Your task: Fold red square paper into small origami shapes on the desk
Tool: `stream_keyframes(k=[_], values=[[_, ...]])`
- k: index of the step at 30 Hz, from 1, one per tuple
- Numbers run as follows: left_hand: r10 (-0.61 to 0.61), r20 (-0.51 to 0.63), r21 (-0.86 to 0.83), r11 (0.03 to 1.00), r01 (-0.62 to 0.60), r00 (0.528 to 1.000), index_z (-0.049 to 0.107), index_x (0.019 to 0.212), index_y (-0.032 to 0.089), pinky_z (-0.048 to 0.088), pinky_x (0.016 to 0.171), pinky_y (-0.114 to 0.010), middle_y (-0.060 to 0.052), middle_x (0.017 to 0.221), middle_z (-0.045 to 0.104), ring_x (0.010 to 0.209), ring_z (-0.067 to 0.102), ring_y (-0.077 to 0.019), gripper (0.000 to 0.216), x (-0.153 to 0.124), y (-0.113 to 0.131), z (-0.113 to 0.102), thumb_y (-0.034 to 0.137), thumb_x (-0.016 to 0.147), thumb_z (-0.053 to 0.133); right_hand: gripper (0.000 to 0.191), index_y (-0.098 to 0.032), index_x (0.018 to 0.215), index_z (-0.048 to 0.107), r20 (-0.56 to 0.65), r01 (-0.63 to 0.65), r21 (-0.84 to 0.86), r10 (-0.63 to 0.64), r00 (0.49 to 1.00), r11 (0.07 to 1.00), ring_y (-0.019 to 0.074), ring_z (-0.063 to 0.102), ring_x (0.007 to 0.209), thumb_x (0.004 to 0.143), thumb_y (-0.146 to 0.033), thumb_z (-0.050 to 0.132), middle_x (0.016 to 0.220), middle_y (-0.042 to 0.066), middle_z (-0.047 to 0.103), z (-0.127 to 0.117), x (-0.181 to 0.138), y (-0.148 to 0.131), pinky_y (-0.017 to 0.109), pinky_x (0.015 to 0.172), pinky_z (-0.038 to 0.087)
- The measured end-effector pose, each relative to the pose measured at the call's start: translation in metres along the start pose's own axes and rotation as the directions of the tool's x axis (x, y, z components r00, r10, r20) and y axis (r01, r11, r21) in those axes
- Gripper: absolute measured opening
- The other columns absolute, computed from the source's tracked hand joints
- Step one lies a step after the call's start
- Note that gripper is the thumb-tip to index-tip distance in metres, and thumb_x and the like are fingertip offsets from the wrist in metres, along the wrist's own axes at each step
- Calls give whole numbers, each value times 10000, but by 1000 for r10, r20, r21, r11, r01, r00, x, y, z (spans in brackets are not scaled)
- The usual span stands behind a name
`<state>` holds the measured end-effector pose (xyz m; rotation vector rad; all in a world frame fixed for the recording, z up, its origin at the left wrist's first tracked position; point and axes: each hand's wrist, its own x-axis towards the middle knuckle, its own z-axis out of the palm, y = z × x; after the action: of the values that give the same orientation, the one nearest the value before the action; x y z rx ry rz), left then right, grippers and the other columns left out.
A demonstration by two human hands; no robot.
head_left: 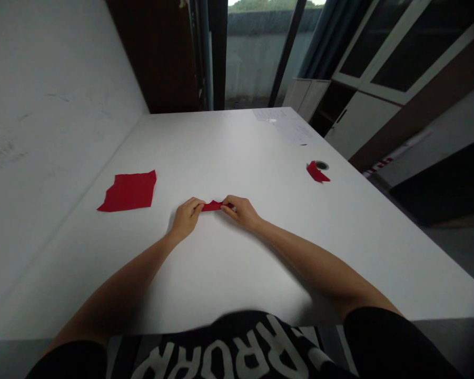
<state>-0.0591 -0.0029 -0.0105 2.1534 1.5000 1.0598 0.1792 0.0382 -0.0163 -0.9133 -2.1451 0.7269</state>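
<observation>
Between my hands, low over the middle of the white table, is a narrow folded strip of red cloth (212, 206) with a small peak along its far edge. My left hand (187, 216) pinches its left end between thumb and fingers. At the right end, my right hand (239, 210) grips it the same way, hiding part of the strip. A larger flat piece of red cloth (130, 191) with uneven edges lies to the left of my left hand. Farther off on the right is a small crumpled red piece (316, 172).
The white table (237, 152) meets a wall (55, 105) on the left. A round, dark-centred fitting (322, 165) sits beside the small red piece. Printed sheets (288, 129) lie at the far right corner. White cabinets (361, 121) stand beyond the right edge.
</observation>
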Motion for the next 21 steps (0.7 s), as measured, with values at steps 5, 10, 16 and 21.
stream_keyframes(k=[5,10,16,21], values=[[-44,86,16,999,43,995,656,955,202,477,782,-305,-31,913,684,848,629,-178,266,0,-1,2,318,1028,427,139,-189,863,616,38,-76,70,73,997,995,118,502,621,928,-310,594,727,-13,653,0,1,5,232,618,354],[49,173,219,972,-87,984,648,996,207,468,844,-336,-57,1005,673,926,615,-200,261,-3,4,1,312,1032,411,143,-190,852,600,48,-56,36,55,997,998,115,500,633,930,-310,592,756,-7,653,2,-1,2,233,631,349],[45,227,428,893,-141,973,648,1064,200,446,817,-363,-64,966,707,896,618,-230,285,-5,6,5,440,1005,506,157,-193,869,600,54,9,23,-10,998,1000,119,526,661,956,-321,577,783,3,651,6,-3,-2,232,651,371],[16,250,428,895,-126,968,660,1057,219,433,773,-335,-38,938,727,862,635,-206,279,-7,0,8,394,1040,444,110,-204,1001,591,62,-16,-20,18,998,1000,122,540,634,957,-305,581,773,-9,661,5,-4,-5,231,640,379]])
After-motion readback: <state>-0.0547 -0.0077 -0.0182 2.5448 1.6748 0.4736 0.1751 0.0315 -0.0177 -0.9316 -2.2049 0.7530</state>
